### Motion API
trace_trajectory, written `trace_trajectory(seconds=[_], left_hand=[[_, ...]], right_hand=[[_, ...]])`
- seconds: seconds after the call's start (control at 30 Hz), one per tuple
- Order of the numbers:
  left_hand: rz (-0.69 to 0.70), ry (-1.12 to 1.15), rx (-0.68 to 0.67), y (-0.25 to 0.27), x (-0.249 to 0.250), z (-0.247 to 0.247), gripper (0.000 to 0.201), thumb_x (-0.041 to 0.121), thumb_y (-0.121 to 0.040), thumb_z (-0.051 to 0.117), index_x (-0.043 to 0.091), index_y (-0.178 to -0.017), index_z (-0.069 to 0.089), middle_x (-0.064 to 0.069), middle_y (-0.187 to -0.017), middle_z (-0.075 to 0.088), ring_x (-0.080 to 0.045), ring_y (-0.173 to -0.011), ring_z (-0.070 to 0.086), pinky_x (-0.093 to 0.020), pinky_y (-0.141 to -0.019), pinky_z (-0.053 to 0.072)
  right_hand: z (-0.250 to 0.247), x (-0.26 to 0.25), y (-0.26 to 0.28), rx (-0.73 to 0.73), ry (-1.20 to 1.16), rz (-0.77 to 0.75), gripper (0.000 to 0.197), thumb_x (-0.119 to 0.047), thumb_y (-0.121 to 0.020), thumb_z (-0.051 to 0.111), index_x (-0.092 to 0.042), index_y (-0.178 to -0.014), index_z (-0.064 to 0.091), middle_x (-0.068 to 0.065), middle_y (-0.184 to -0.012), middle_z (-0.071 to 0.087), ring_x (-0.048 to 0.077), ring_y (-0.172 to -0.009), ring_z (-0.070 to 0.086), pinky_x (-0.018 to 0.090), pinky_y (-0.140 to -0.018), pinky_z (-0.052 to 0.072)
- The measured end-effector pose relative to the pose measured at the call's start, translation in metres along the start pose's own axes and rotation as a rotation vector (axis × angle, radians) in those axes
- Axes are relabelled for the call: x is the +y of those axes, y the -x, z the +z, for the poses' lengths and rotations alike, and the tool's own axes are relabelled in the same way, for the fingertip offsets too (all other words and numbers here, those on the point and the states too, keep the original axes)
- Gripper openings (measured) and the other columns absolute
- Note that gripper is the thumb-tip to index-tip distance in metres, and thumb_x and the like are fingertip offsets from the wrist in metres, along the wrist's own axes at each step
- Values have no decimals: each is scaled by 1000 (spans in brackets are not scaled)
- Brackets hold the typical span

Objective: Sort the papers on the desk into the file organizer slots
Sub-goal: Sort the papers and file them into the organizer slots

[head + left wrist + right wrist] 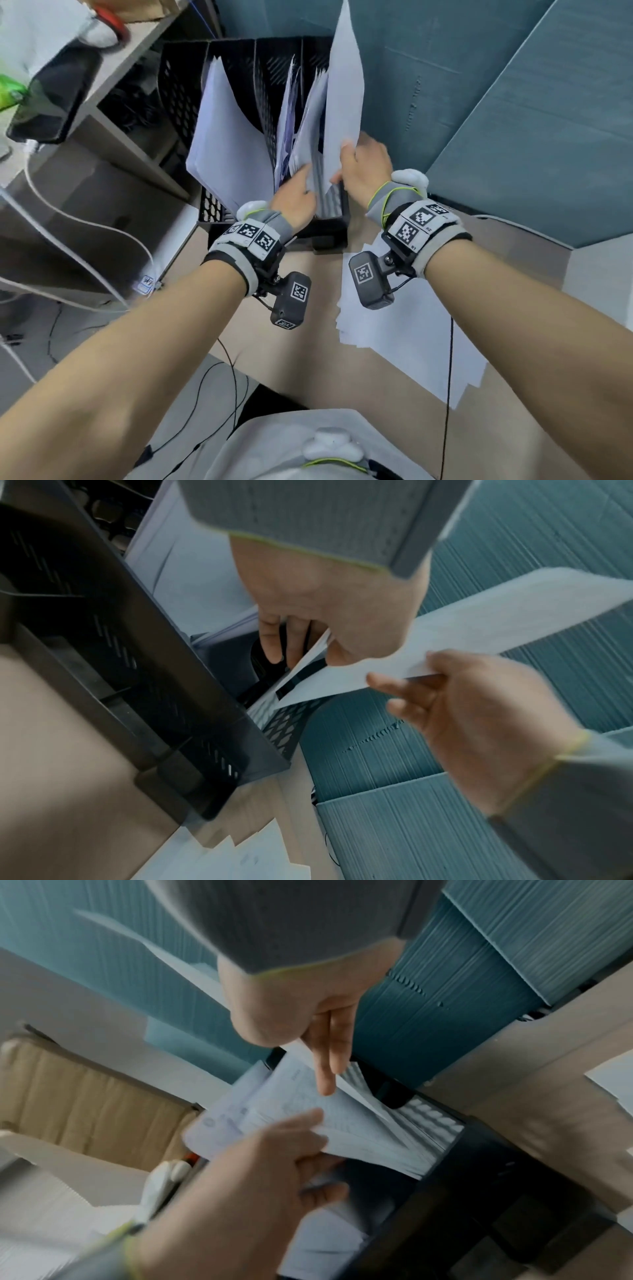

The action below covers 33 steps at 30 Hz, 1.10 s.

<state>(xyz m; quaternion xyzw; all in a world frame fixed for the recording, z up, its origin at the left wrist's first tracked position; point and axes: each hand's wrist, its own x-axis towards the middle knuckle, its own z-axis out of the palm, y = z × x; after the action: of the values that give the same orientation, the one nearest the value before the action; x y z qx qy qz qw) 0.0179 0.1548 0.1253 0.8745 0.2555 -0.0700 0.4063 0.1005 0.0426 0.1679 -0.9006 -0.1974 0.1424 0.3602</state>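
Inspection found the black file organizer (239, 61) standing upright at the back of the desk (301, 325), against a teal partition (462, 85), with white papers already leaning in three of its slots; the slot furthest to my left looked unfilled in the head view. My right hand (366, 164) pinched one white sheet (346, 85) near its lower edge, thumb on one face and fingers on the other, as the left wrist view confirmed. That sheet stood nearly upright, its lower corner inside the rightmost slot and its top rising well above the organizer's rim. My left hand (298, 202) was at the front of the same slot, its fingers curled round the edges of the filed papers (310, 130) standing there and pushing them toward my left, which opened a gap beside the incoming sheet. The right wrist view showed that stack fanned out under my left thumb, with faint printing on its faces; the text was too blurred to read. A loose pile of papers (411, 329) lay flat on the desk, near my right forearm and apart from the organizer. To my left stood a shelf unit (113, 113), with a dark phone-like object (54, 99) leaning at its edge and white cables (85, 222) trailing below.
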Motion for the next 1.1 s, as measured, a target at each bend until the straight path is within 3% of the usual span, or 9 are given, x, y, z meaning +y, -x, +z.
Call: trace_trajectory(seconds=[0.1,0.2,0.33,0.5,0.63,0.73,0.83,0.97,1.1], left_hand=[[52,-13,30,1,1,-5,61,4,-93,37,17,-151,25,-2,-156,30,-17,-143,28,-17,-109,19],[67,-22,20,2,3,-8,59,1,-92,38,15,-149,31,-5,-154,34,-18,-140,32,-17,-107,22],[45,-65,-6,6,1,-3,63,1,-91,39,15,-151,28,-5,-154,33,-19,-140,32,-22,-111,23],[78,-331,-45,13,2,1,48,10,-91,45,21,-138,44,-11,-117,62,-31,-108,58,-31,-86,43],[53,-587,-52,16,5,20,40,1,-80,34,29,-103,50,-2,-84,53,-23,-88,50,-19,-55,26],[194,-581,-66,18,6,39,35,18,-85,43,29,-112,63,-2,-102,68,-30,-96,63,-30,-70,48],[342,-464,-157,27,11,67,45,28,-79,35,35,-115,60,6,-104,71,-25,-97,65,-38,-77,54],[307,-392,-216,29,2,101,37,19,-85,45,30,-116,61,13,-101,67,-20,-99,62,-28,-74,46],[136,-331,-382,22,-28,128,43,10,-86,45,22,-125,58,6,-120,65,-19,-110,60,-29,-94,47]], right_hand=[[28,7,-10,-115,127,51,28,-23,-90,33,-17,-112,49,15,-89,70,37,-93,63,44,-88,48],[52,20,-10,-243,177,101,46,-36,-83,30,-21,-123,45,21,-108,65,44,-101,59,46,-92,46],[52,36,3,-336,268,38,57,-31,-92,47,-22,-146,28,18,-132,55,40,-119,52,45,-97,44],[24,49,27,-282,215,-60,49,-14,-95,45,-10,-143,39,9,-144,47,27,-130,45,29,-101,32],[-1,74,59,-218,185,-77,43,-7,-95,43,-11,-137,48,9,-133,57,27,-119,52,25,-93,30],[-13,107,78,-181,224,-9,41,-12,-95,41,-22,-133,52,0,-129,60,24,-113,55,29,-91,37],[-17,149,98,-191,231,88,38,-17,-94,42,-26,-129,53,-4,-127,59,22,-107,58,33,-90,39],[-19,207,126,-349,295,262,41,-19,-96,42,-21,-137,47,-1,-143,47,23,-123,51,34,-100,39],[-16,249,147,-500,334,457,46,-19,-100,39,-17,-146,34,5,-152,35,27,-135,40,34,-106,34]])
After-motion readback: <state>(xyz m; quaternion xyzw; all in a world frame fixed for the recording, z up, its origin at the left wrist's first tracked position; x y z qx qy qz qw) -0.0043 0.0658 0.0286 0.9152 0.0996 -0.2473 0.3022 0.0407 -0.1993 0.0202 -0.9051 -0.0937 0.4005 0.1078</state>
